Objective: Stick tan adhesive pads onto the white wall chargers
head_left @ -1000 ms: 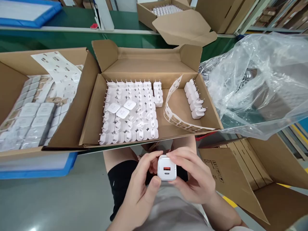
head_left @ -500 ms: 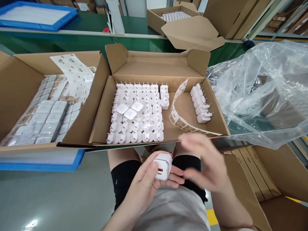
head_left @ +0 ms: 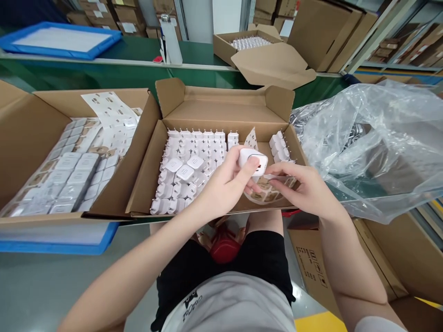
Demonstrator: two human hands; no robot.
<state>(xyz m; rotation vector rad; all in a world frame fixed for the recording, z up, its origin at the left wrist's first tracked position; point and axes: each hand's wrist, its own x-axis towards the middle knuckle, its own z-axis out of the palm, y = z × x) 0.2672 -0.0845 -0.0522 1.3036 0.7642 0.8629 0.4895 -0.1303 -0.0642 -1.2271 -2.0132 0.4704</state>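
My left hand [head_left: 226, 182] grips a white charger [head_left: 252, 160] with an orange port, held over the middle cardboard box [head_left: 145, 173]. My right hand [head_left: 304, 186] is beside it, fingers pinched on the strip of stickers [head_left: 268, 193] that lies in the box's right part. Several rows of white chargers [head_left: 194, 161] fill the box's left part. A short row of chargers [head_left: 278, 146] stands at its right wall.
A second open box [head_left: 20, 138] at left holds wrapped chargers and sticker sheets. A crumpled clear plastic bag [head_left: 374, 138] lies at right. Another box [head_left: 273, 62] of chargers sits on the green bench behind. Empty cartons [head_left: 380, 258] stand at lower right.
Both hands have moved from my lap up over the middle box. The left hand carried the charger along. The right hand let go of the charger and now pinches the sticker strip.
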